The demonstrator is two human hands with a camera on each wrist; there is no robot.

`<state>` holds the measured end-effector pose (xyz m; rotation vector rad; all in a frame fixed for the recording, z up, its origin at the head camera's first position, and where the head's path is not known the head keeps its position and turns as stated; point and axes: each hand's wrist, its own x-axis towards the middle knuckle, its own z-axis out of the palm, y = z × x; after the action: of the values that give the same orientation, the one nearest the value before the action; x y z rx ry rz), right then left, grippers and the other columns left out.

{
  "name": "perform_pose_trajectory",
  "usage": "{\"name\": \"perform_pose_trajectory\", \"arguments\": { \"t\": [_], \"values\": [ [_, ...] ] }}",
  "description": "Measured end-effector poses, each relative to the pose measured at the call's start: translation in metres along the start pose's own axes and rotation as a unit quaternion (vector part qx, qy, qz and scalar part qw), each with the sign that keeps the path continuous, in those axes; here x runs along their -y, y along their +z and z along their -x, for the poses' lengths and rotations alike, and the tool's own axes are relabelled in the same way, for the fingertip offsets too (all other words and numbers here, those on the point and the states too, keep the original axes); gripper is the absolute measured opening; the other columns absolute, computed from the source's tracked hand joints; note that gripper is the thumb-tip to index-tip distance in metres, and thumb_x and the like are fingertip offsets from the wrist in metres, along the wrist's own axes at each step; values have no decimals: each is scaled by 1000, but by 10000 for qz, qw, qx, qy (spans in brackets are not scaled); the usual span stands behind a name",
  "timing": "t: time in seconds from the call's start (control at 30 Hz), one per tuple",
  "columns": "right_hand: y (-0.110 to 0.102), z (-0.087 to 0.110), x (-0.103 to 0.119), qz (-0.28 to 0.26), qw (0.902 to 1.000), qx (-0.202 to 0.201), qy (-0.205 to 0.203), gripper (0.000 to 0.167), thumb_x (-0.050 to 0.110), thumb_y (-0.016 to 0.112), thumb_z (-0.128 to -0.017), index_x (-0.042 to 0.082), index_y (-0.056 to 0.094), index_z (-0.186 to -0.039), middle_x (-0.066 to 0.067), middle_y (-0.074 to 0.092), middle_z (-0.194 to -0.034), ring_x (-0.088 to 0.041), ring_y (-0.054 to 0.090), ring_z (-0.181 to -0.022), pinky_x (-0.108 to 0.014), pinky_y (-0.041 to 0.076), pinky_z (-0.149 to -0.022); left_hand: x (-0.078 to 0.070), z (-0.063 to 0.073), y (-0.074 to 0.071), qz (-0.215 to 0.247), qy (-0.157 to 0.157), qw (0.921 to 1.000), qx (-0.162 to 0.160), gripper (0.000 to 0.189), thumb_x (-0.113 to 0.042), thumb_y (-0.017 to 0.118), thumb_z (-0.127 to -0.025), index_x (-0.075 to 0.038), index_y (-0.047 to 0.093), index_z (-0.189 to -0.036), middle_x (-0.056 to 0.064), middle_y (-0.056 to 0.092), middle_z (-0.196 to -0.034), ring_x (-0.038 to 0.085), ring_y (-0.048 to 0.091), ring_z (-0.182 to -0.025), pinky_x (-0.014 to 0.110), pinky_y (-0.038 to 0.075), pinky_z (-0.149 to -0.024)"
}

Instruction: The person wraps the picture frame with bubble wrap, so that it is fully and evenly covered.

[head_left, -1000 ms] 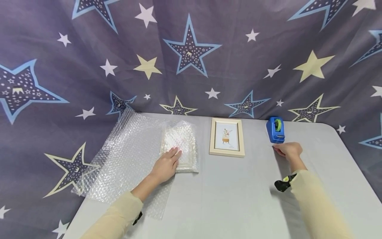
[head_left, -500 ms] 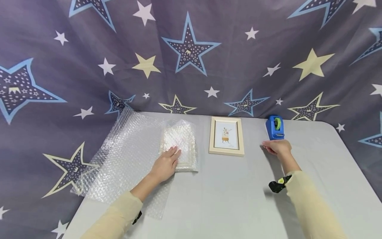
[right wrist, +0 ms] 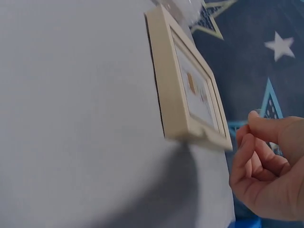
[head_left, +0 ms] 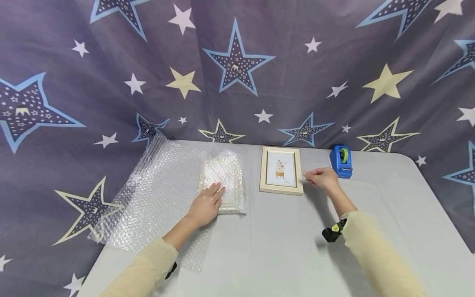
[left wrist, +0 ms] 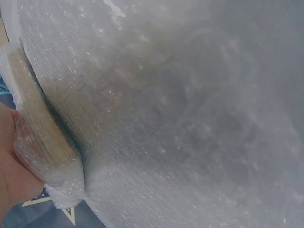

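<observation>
My left hand (head_left: 206,205) rests with extended fingers on a flat bundle in bubble wrap (head_left: 231,181), pressing it from above. In the left wrist view, a pale frame edge (left wrist: 42,109) shows through the wrapping. A cream picture frame (head_left: 263,171) with a potted-plant print lies face up at the middle of the table. Just right of it, above the table, my right hand (head_left: 323,179) pinches thumb against forefinger. At those fingertips, in the right wrist view, a small see-through sliver of clear tape (right wrist: 257,111) shows; most of it is hidden.
A blue tape dispenser (head_left: 341,163) with a green core stands at the back right. A loose sheet of bubble wrap (head_left: 156,198) spreads over the left of the white table (head_left: 282,247) and past its edge. Behind hangs a star-patterned cloth (head_left: 282,103).
My right hand has moved left from the front of the tape dispenser to beside the picture frame, fingers pinched. The left hand stays on the wrapped bundle.
</observation>
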<state>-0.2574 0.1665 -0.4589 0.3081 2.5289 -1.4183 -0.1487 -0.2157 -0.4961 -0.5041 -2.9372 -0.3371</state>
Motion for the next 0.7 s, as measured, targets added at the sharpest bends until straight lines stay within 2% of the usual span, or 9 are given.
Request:
{"name": "perform_pose_trajectory", "arguments": {
  "t": [0.27, 0.37, 0.47, 0.7],
  "values": [
    [36, 6, 23, 483, 9978, 67, -448, 33, 31, 73, -84, -1, 71, -92, 1, 69, -66, -9, 58, -59, -23, 52, -57, 0, 1, 0, 60, -2, 10000, 18, 41, -17, 53, -96, -4, 54, -135, 19, 50, -143, 35, 48, -135, 50, 41, -112],
    [51, 7, 31, 529, 9961, 112, -691, 32, 31, 74, -83, 0, 72, -87, 2, 69, -65, -8, 57, -57, -19, 48, -53, 1, 1, 1, 64, 8, 10000, 8, 41, -17, 53, -96, -4, 54, -135, 20, 50, -143, 36, 47, -135, 51, 41, -111],
    [65, 7, 37, 671, 9928, 118, -985, 31, 32, 75, -82, 1, 74, -83, 4, 70, -64, -4, 54, -57, -16, 44, -54, 1, 1, 1, 48, 5, 10000, 16, 41, -17, 53, -96, -5, 54, -135, 19, 49, -144, 35, 47, -135, 50, 41, -112],
    [96, 12, 58, 792, 9864, 270, -1417, 26, 30, 77, -79, 4, 75, -79, 2, 68, -65, -6, 52, -60, -17, 43, -57, 2, 1, 2, -24, -51, 9999, 91, 41, -19, 52, -97, -6, 53, -136, 17, 49, -145, 33, 46, -136, 49, 39, -113]
  ]
}}
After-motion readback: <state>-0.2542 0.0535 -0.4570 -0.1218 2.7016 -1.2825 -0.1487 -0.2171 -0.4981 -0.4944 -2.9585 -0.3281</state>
